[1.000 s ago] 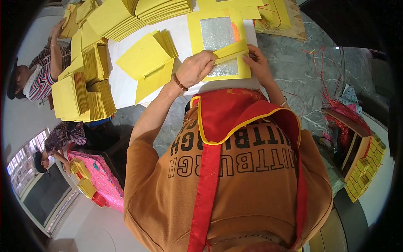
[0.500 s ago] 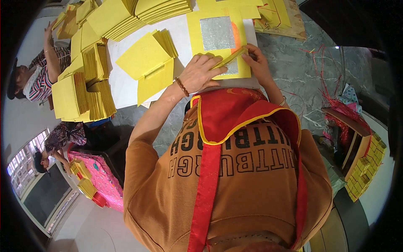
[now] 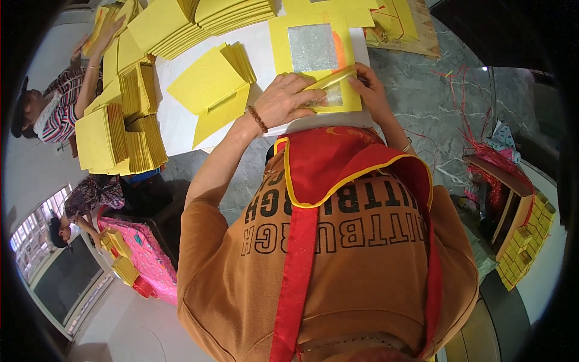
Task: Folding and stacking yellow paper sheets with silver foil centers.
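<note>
A yellow paper sheet [image 3: 356, 107] with a silver patch lies at the near right edge of the white table, on or against other yellow paper. Its far edge is curled over into a slanting roll, held between my hands. My left hand [image 3: 288, 98] grips the roll's left end, fingers bent over it and thumb lower down. At the right end, my right hand [image 3: 367, 84] pinches the roll between thumb and fingers. Just beyond lies a yellow sheet with a silver square [image 3: 312, 48] and an orange strip. Left of my hands sits a loose fan of folded yellow papers [image 3: 208, 81].
Stacks of folded yellow paper [image 3: 117, 139] line the table's left and far sides. The white tabletop [image 3: 172, 136] ends before my red apron [image 3: 338, 166]. At upper left, a co-worker in stripes [image 3: 63, 111] reaches into yellow paper. Another person bends over a pink-covered table [image 3: 145, 253].
The roll of yellow paper looks wider and looser now. My left hand has shifted slightly, while my right stays near its place. The striped co-worker's arm has moved right onto the yellow paper.
</note>
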The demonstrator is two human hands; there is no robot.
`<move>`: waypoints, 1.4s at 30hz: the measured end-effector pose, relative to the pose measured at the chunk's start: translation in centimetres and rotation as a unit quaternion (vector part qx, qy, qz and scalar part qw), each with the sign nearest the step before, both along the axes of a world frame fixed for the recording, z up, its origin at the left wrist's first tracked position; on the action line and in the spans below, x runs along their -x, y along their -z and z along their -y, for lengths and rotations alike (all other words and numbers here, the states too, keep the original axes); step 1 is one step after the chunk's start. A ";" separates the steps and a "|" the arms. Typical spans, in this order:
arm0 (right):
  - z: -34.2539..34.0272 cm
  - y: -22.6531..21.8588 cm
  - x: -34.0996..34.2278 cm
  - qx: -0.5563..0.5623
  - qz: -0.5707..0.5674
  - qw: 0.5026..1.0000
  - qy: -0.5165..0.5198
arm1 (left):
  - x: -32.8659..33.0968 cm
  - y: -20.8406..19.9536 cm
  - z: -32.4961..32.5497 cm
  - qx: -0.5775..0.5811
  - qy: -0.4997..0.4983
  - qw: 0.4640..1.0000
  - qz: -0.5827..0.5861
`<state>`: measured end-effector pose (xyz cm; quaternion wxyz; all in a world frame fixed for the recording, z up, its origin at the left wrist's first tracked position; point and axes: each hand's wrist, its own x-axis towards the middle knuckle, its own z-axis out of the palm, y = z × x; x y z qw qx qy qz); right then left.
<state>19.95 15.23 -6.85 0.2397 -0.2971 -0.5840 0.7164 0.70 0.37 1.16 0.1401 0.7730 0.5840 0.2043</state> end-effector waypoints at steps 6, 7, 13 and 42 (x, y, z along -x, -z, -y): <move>-0.5 0.6 -0.3 0.034 -0.019 0.999 -0.003 | 0.4 -0.6 -0.2 -0.011 -0.036 0.996 0.081; -0.5 0.3 -0.3 0.081 -0.030 0.996 0.003 | 0.2 -1.1 -0.2 0.016 -0.070 0.990 0.123; -0.5 0.4 -0.5 0.056 -0.013 0.998 -0.024 | 0.0 -0.9 -0.1 0.044 -0.138 0.976 0.163; 0.0 -1.0 0.4 -0.103 0.152 0.976 0.119 | -0.5 -0.2 0.8 0.041 -0.255 0.936 0.240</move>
